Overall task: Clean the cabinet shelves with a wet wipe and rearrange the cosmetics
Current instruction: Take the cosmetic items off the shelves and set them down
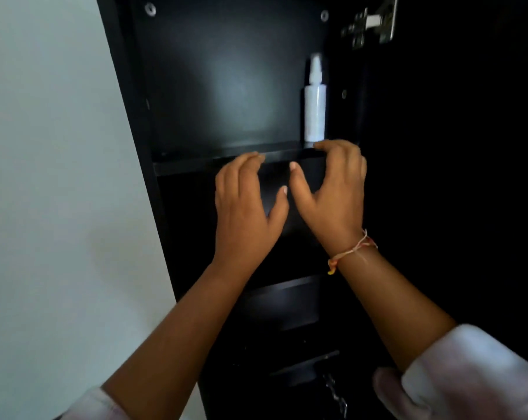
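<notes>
white bottle (314, 110) upright on shelf (196, 165) | right hand (338, 189) just below it

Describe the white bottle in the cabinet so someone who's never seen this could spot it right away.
Find the tall black cabinet beside the pale wall. On its upper shelf, in the far right corner, stands an upright white plastic bottle with a narrow nozzle top. It is the only pale object on that shelf, just above the right hand.

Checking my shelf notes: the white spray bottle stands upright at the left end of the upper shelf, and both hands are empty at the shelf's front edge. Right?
Not quite. In the head view the white spray bottle stands upright at the right end of the upper shelf, just behind the right hand. The rest holds: left hand and right hand are empty at the front edge.
</notes>
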A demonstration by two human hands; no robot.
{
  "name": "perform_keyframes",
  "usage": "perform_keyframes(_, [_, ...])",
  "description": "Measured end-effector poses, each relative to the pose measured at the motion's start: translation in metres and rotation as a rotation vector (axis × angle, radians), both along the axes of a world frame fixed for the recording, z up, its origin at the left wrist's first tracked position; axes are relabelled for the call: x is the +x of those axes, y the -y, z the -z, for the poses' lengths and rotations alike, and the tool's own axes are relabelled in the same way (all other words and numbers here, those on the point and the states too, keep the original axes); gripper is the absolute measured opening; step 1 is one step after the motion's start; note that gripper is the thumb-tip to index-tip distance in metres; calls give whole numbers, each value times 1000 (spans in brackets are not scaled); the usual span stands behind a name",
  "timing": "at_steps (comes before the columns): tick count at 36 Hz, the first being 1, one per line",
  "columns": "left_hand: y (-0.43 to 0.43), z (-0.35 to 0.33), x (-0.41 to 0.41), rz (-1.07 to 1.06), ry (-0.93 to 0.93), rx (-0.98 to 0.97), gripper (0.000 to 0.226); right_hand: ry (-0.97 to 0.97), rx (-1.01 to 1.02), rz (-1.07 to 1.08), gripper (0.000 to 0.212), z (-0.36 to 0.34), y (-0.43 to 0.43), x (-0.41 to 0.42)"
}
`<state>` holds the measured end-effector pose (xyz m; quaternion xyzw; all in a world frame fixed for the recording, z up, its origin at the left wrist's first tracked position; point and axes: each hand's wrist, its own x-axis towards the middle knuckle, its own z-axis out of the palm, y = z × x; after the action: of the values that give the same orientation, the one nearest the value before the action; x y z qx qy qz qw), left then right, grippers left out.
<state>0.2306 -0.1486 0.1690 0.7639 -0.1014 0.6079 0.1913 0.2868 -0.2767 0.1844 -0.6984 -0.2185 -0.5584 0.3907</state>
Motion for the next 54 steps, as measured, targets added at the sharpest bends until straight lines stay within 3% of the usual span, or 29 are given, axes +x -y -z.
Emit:
perform_keyframes(3, [2, -25, 4, -25, 10, 3, 50, 0, 4, 36, 39, -35, -3, 6])
perform_keyframes(10, [2, -49, 11, -44, -64, -3, 46, -323, -125, 114, 54, -89, -11, 42])
perform_keyframes(16, [-5, -49, 13, -64, -77, -18, 45, -530, -93, 135, 64, -105, -18, 73])
perform_keyframes(30, [-22, -43, 16, -51, -70, -16, 42, -606, -135, 136, 57, -114, -19, 98])
perform_keyframes(37, [-20, -43, 14, 7, -49, -63, 41, -488, -34, -77, 53, -108, -18, 75])
perform_keyframes(44, [-9, -30, -1, 91, -54, -103, 37, -397, 183, -452, 46, -90, -14, 9])
perform_keyframes(50, [-4, 9, -21, 171, -125, -179, 35, -481, 184, -655, 35, -34, 3, -41])
perform_keyframes(54, [0, 57, -32, 191, -285, -215, 33, -603, 182, -647, 33, 26, 10, -50])
